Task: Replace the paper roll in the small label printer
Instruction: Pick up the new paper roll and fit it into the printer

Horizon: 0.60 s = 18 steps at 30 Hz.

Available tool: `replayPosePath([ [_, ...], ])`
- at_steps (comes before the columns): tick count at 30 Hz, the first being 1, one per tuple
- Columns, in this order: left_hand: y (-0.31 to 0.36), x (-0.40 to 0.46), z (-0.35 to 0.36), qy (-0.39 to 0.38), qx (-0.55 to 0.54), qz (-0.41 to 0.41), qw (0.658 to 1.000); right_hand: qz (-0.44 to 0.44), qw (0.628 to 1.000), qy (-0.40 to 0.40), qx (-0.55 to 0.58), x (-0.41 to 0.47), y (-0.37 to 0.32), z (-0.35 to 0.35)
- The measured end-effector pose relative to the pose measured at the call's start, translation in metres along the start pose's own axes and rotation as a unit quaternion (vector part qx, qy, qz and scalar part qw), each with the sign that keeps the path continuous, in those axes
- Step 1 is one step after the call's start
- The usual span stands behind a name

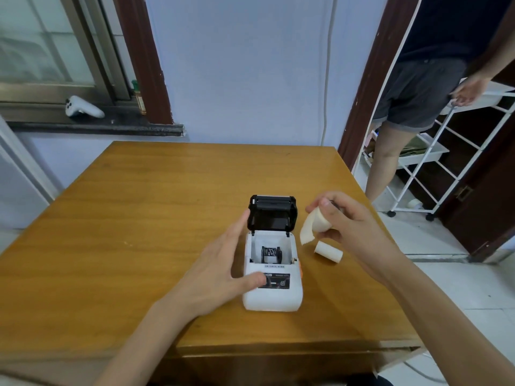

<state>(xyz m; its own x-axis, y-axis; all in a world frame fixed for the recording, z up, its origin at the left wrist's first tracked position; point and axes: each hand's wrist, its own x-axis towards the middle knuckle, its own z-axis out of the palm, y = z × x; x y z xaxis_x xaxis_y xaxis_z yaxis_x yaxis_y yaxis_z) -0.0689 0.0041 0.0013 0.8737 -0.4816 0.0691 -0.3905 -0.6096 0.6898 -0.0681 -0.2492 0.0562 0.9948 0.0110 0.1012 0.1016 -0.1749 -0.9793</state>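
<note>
The small white label printer (274, 298) stands on the wooden table (133, 218) with its black lid (272, 213) tipped up and back. Its paper bay (271, 253) holds no roll; only a black holder shows inside. My left hand (223, 270) rests against the printer's left side, fingers spread, thumb on the front label. To the right of the lid, my right hand (344, 218) pinches a paper roll whose loose strip (309, 228) hangs down. A second small white roll (328, 252) lies on the table just right of the printer, under that hand.
Another person (423, 87) stands in the doorway at the right, beside a white wire cart (434, 151). A white game controller (83, 107) and a small bottle (139, 98) sit on the window sill behind the table. The table's right edge is close to my right arm.
</note>
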Motion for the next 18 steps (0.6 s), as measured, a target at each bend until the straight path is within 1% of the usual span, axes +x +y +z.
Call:
replayPosePath([
  [2,-0.001,0.001,-0.001,0.041,-0.030,0.011,0.999,-0.008,1.000,-0.014,0.011,-0.005,-0.002,0.011],
  [4,-0.003,0.001,-0.002,0.078,-0.034,0.033,0.996,-0.015,0.999,-0.022,0.020,-0.006,-0.003,0.022],
  [7,-0.002,0.002,-0.002,0.135,-0.060,0.069,0.987,-0.034,0.999,-0.010,0.016,-0.009,-0.004,0.033],
  [10,0.003,0.005,-0.002,0.180,-0.082,0.104,0.975,-0.066,0.998,-0.005,-0.011,-0.014,-0.005,0.038],
  [13,0.013,0.009,-0.001,0.187,-0.081,0.144,0.968,-0.060,0.998,-0.003,-0.007,-0.018,-0.006,0.041],
  [16,0.025,0.014,0.002,0.178,-0.064,0.185,0.964,-0.033,0.998,-0.019,0.056,-0.020,-0.008,0.047],
  [18,0.030,0.016,0.005,0.177,-0.076,0.199,0.961,-0.007,0.994,-0.024,0.103,-0.021,-0.010,0.051],
])
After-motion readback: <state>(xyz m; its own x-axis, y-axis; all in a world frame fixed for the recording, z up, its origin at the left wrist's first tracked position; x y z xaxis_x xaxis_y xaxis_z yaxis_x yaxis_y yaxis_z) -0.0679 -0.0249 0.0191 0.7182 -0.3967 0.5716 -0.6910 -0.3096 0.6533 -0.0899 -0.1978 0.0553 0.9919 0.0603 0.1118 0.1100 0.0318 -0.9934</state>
